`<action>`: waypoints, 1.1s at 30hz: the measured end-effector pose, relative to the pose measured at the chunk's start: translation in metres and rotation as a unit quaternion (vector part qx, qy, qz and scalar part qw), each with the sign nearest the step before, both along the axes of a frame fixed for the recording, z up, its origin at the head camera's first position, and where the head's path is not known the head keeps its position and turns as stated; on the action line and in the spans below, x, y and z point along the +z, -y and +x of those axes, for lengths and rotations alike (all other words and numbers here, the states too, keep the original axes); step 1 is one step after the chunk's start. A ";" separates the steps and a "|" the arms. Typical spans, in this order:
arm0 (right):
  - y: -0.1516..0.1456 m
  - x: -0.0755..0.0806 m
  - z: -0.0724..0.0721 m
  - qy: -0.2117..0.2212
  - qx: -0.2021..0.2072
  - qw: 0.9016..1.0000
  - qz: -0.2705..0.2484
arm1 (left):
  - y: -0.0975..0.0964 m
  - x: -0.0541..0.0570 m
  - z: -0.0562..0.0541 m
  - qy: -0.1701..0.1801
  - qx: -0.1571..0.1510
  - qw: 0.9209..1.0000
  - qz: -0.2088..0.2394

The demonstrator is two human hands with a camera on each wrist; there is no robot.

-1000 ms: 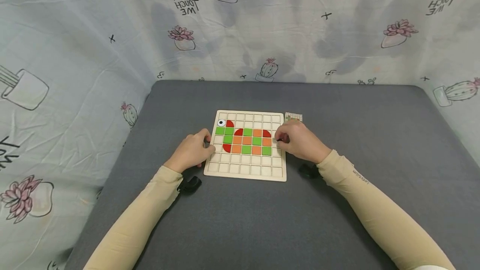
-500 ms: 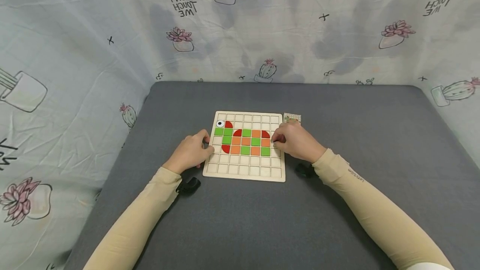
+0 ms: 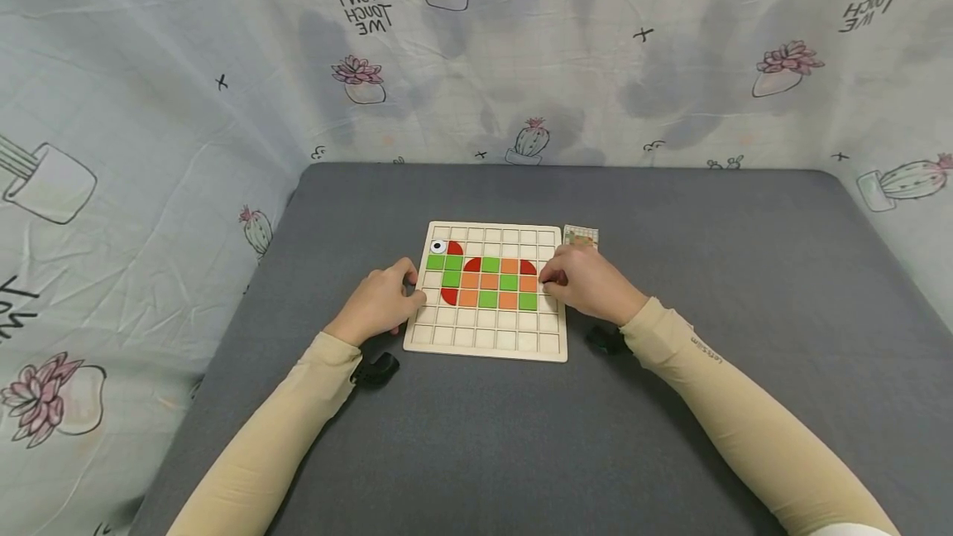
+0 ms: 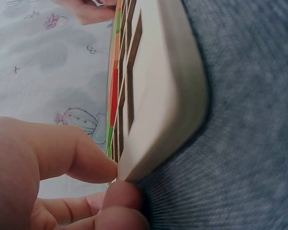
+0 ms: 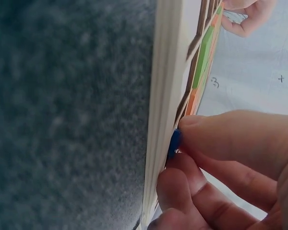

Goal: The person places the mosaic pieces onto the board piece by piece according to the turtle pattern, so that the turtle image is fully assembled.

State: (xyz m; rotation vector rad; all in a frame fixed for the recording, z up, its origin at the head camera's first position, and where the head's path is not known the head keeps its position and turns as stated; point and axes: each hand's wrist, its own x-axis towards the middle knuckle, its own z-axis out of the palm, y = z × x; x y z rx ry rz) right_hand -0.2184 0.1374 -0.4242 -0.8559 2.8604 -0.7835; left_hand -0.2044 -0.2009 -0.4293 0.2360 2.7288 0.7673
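Observation:
A square wooden grid board (image 3: 484, 339) lies flat, bearing green, orange and red tiles and an eye tile (image 3: 438, 246) in a bird-like pattern. My left hand (image 3: 378, 300) holds the board's left edge, thumb on the rim and curled fingers against its side in the left wrist view. At the right side, my right hand (image 3: 591, 281) pinches a small blue tile (image 5: 174, 143) between thumb and fingers, low over the grid cells beside an orange tile (image 3: 528, 283). Fingers cover most of the blue tile, and it is hidden in the head view.
A small printed pattern card (image 3: 582, 233) lies by the board's upper right corner, partly behind the right hand. Grey cloth covers the table (image 3: 476, 445). A white printed curtain (image 3: 476, 56) stands behind the table and along its sides.
My right hand has shifted slightly left, further over the board's right column, and the dark piece at its fingertips has gone out of sight in the head view. The left hand stays put.

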 end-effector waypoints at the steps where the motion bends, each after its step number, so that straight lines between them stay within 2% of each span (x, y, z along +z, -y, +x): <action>1: 0.000 0.001 0.001 0.002 -0.001 1.000 -0.002 | 0.000 0.000 0.000 -0.001 0.000 1.000 0.000; 8: -0.012 0.004 0.005 -0.025 -0.009 1.000 -0.014 | -0.001 -0.001 0.000 -0.004 -0.003 1.000 -0.001; 15: -0.035 0.007 0.009 -0.051 -0.041 0.998 -0.012 | -0.001 -0.002 0.001 -0.007 -0.002 1.000 -0.001; 27: -0.073 0.013 0.020 -0.033 -0.087 0.996 0.005 | -0.001 -0.001 0.002 -0.007 -0.004 1.000 0.002; 33: -0.087 0.015 0.026 -0.028 -0.092 0.995 0.018 | -0.001 -0.001 0.001 -0.008 -0.005 1.000 0.003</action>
